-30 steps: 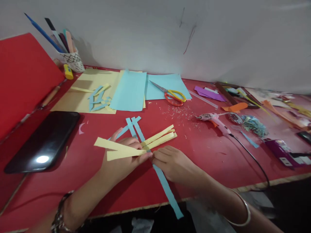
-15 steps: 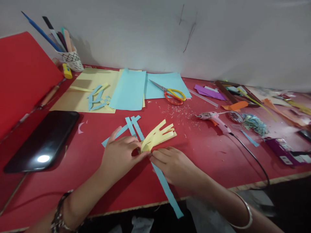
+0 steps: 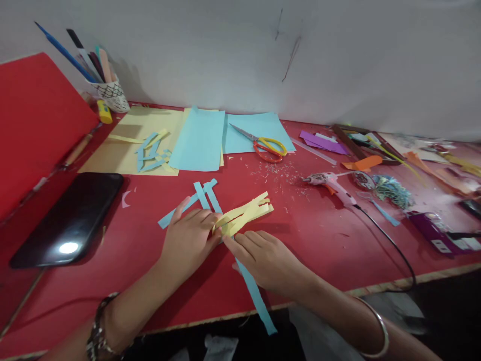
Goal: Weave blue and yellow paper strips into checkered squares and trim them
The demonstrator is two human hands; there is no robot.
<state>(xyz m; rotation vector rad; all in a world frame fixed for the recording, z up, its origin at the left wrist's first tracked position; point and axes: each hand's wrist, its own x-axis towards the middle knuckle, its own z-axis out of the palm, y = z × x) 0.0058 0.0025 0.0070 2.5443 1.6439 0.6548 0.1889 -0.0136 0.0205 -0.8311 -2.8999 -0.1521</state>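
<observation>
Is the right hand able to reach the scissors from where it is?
Probably yes. The right hand presses on the yellow strips, and the scissors lie farther back on the blue paper. Only bare red table and tiny scraps lie between.

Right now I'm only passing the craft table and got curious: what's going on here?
A person presses folded yellow paper strips flat on the red table, left hand and right hand meeting at the fold. Blue strips lie crossed beneath. Scissors and a glue gun lie untouched farther back.
</observation>
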